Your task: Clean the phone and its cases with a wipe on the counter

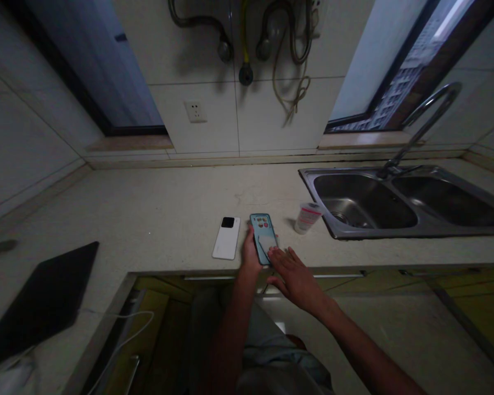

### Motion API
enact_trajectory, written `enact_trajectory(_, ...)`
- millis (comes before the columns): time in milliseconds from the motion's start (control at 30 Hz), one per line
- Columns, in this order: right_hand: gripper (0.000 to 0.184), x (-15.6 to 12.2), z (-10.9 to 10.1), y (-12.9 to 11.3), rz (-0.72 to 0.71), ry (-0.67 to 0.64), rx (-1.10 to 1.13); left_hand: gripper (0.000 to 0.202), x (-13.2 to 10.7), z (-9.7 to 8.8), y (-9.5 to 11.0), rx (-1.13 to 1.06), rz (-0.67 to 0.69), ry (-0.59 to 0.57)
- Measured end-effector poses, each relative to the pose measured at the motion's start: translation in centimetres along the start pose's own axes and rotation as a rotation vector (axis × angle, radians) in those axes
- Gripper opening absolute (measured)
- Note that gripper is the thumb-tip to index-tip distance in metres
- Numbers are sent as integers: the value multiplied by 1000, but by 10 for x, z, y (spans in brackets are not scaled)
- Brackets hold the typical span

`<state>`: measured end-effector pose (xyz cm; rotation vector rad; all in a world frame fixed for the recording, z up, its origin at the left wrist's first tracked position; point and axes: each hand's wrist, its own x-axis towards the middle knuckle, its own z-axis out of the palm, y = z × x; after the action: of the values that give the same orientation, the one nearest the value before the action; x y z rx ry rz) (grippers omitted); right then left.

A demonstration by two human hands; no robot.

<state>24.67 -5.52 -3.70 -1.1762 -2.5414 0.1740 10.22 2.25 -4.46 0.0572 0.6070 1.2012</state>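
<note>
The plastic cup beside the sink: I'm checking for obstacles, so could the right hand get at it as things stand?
Likely yes: only countertop shows between the right hand and the plastic cup, just beyond it. The hand seems free to lift off the blue phone, which the left hand holds.

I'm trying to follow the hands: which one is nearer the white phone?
Left. The left hand is just beside the white phone, holding the blue phone; the right hand is farther right, at the blue phone's lower end.
</note>
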Motion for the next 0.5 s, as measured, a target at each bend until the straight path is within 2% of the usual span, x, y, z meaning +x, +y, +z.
enact_trajectory(100, 69, 11, 12, 1, 46, 14, 12, 46, 4, -1, -4, 0, -20, -6)
enact_trajectory(233, 72, 45, 24, 11, 125, 56, 62, 38, 9, -3, -7, -8, 0, -14)
enact_trajectory(367, 72, 80, 22, 20, 191, 39, 151, 34, 11, -3, -9, -11, 80, -94)
enact_trajectory(500, 72, 91, 18, 16, 218, 24, 188, 38, 9, 0, -10, -12, 133, -120)
